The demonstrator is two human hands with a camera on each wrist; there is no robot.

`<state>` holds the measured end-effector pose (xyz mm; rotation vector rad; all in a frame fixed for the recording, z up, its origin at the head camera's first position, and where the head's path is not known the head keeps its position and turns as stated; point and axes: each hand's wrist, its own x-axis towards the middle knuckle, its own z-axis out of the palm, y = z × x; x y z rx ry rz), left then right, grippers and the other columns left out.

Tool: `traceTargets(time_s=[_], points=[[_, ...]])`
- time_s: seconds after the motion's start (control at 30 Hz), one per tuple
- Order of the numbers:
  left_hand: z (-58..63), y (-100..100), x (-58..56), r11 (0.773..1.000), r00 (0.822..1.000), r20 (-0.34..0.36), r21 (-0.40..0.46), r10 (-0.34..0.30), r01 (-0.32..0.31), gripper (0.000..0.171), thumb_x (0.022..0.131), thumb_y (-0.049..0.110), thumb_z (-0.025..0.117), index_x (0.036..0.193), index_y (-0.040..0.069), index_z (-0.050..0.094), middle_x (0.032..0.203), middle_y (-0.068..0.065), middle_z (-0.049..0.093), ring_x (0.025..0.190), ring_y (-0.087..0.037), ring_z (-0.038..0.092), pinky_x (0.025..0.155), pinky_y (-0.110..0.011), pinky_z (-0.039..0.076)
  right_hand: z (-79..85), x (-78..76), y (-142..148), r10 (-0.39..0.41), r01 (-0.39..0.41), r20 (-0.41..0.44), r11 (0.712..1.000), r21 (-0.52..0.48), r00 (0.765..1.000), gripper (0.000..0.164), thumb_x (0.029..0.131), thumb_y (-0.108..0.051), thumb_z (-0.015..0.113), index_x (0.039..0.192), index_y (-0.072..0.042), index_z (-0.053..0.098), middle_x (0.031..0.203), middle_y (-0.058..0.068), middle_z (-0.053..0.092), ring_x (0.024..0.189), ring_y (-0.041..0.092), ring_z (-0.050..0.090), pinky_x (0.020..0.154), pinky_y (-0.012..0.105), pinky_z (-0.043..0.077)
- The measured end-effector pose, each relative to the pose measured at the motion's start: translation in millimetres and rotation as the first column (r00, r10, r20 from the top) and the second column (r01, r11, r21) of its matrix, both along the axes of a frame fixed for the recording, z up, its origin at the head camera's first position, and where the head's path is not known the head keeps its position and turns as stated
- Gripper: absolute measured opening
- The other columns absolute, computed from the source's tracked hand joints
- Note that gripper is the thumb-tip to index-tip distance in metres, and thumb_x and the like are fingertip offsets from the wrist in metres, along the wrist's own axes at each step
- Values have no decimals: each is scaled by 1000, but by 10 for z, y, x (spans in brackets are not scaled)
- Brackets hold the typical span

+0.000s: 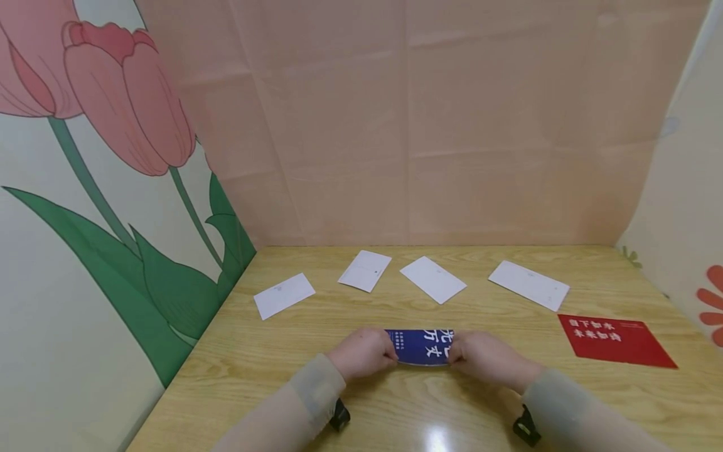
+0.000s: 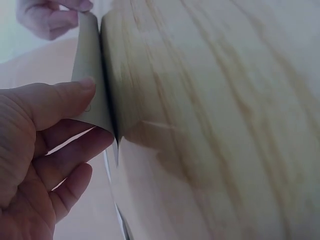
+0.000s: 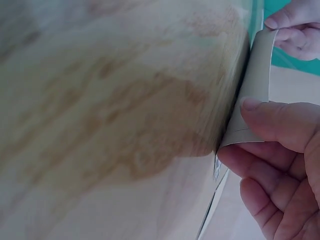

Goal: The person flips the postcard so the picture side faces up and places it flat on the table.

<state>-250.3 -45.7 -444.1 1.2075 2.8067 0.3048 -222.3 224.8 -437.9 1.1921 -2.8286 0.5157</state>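
Blue card (image 1: 419, 347) pinched at both short ends

By the left hand (image 1: 364, 355) and the right hand (image 1: 491, 358), a close grip is kept on opposite ends of the blue card: in the wrist views a thumb is laid over its pale back at each end, with fingers behind. The card is thus stretched directly between the two grips, and is seen there to be curved. Whether the tabletop (image 1: 226, 376) is touched by its edge cannot be told.

By its look, it can be judged light, thin and springy, perhaps slick, and easily creased if squeezed; it is best held by its short ends.

Beyond the blue card, toward the backdrop (image 1: 407, 125), four white cards (image 1: 433, 279) are spread from its left to its right. To its right, a red card (image 1: 618, 342) is laid flat.
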Motion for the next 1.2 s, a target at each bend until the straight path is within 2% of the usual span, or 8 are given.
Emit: traceTargets(time_s=[0.77, 1.0, 1.2], points=[[37, 24, 21, 998, 1000, 4, -55, -25, 25, 5, 82, 27, 77, 85, 24, 78, 82, 15, 66, 79, 4, 58, 78, -16, 46, -3, 23, -30, -15, 14, 23, 999, 40, 1000, 9, 77, -10, 78, 80, -18, 75, 83, -13, 56, 72, 0, 51, 66, 25, 50], [15, 32, 15, 997, 1000, 9, -77, -26, 26, 6, 83, 28, 77, 86, 24, 78, 82, 16, 66, 79, 4, 57, 78, -16, 46, -31, 33, -45, 2, -1, -26, 999, 51, 1000, 10, 77, -8, 78, 85, -14, 77, 98, 3, 68, 86, 18, 66, 75, 35, 55], [-4, 30, 7, 997, 1000, 9, -70, -23, 24, 5, 82, 28, 77, 86, 24, 78, 82, 16, 65, 77, 4, 57, 76, -15, 46, -37, 25, -54, -7, 8, -16, 998, 55, 1000, 7, 77, -9, 78, 82, -14, 75, 85, -5, 66, 76, 8, 62, 68, 30, 54]])
